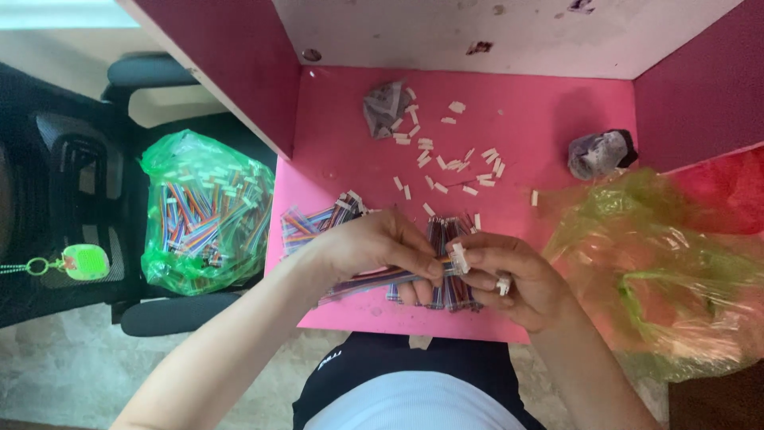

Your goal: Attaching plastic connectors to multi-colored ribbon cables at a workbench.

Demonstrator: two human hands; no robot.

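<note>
My left hand (374, 243) pinches a thin bundle of multicoloured wires (362, 283) and holds its end toward my right hand. My right hand (513, 279) grips a small white plastic connector (459, 256) between thumb and fingers at the wire ends; another white connector (503, 284) sits tucked in its palm. Both hands hover over the front edge of a pink desk (541, 119). Under them lie more striped wire bundles (452, 291), with a further pile (314, 223) just left of my left hand.
Several loose white connectors (458, 163) are scattered mid-desk beside a crumpled clear bag (384, 107). Another crumpled bag (597, 154) lies far right. A green bag full of wires (207, 211) rests on a black chair at left. A yellow-green plastic bag (660, 271) spreads at right.
</note>
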